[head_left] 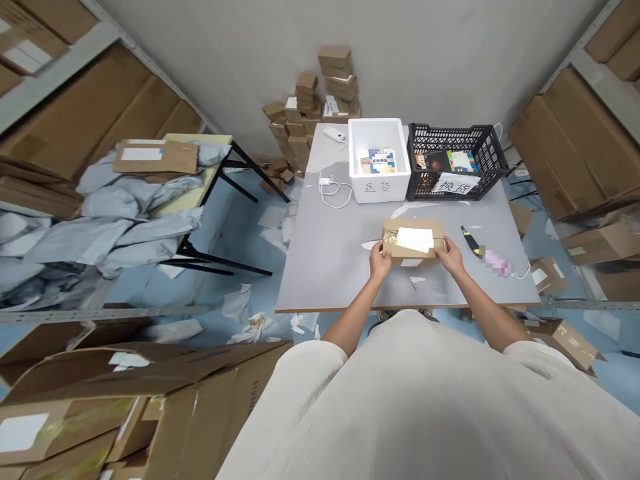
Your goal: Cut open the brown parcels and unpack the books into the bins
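Note:
A small brown cardboard box (413, 256) with a white label on top is in front of me at the near part of the grey table (320, 267). My left hand (381, 261) grips its left end, fingers closed around the edge. At the opposite end my right hand (451, 256) holds the box the same way. Whether the box rests on the table or is slightly lifted, I cannot tell. To the right of my right hand lies a black and yellow utility knife (470, 240), beside a blurred pinkish object (496, 262) with a white cord.
Behind the box stand a white foam bin (379, 188) and a black plastic crate (493, 157), both holding books. A white cable (336, 193) lies left. Stacked cartons (340, 87) rise by the wall. Grey parcels (125, 200) cover a side table. Paper scraps (237, 303) litter the floor.

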